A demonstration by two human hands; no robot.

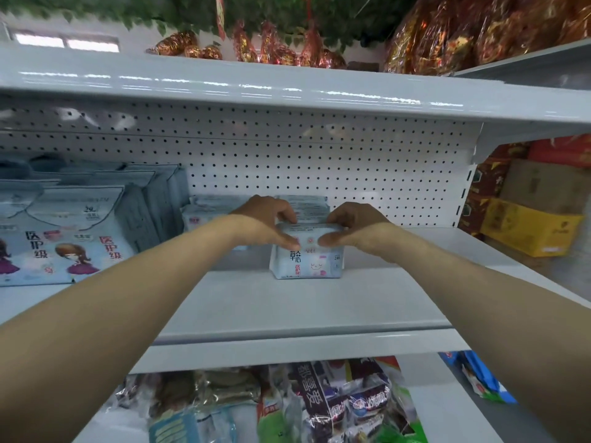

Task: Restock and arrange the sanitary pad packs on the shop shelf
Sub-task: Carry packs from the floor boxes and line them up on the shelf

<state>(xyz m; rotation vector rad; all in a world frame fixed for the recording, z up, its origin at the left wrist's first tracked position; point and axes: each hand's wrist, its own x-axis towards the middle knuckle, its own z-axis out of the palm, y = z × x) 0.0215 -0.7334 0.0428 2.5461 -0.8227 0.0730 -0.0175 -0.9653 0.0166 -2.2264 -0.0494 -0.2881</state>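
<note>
step: seating pad pack [306,259] upright mid shelf [287,302], before back packs [300,204] | left hand [267,223] pinches top-left edge | right hand [353,227] pinches top-right | advice: keep level, front facing out, slide squarely toward back packs, then release both together

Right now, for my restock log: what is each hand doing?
Left hand: grips the top left edge of the upright sanitary pad pack.
Right hand: grips the same pack's top right edge.
</note>
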